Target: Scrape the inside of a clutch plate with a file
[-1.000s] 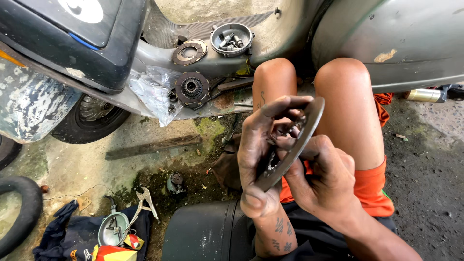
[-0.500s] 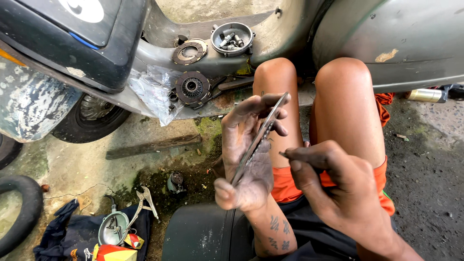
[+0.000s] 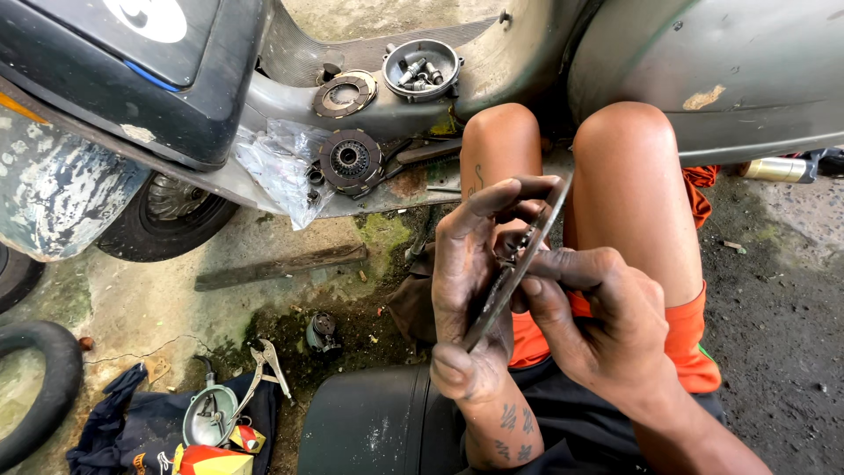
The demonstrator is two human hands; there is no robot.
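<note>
Your left hand (image 3: pixel 470 290) holds a thin metal disc (image 3: pixel 517 264) edge-on to the camera, so it reads as a narrow dark strip. Its long axis runs from 7 o'clock near your left thumb up to 1 o'clock by your knees. The left fingers curl over its upper rim and the thumb props the lower end: that hand is clamped on the disc. Your right hand (image 3: pixel 607 325) sits at 4 o'clock of the disc, forefinger and thumb pinched together against its middle; whether they grip some small part there you cannot tell, it is hidden. The disc hangs over your lap, in front of your orange shorts (image 3: pixel 694 352).

At 11 o'clock of the disc, a round metal cup (image 3: pixel 422 69) rests on the scooter floor (image 3: pixel 290 105), holding a heap of small bolts and sleeves. Just at 9 o'clock of the cup lies a ring plate (image 3: pixel 344 94); below it sits a toothed clutch hub (image 3: pixel 350 161), touching a crumpled plastic bag (image 3: pixel 280 163).

Down at 8 o'clock on the ground, a small green bowl (image 3: pixel 209 417) lies on a dark cloth (image 3: pixel 114 431), with pliers (image 3: pixel 262 365) resting on its rim.
</note>
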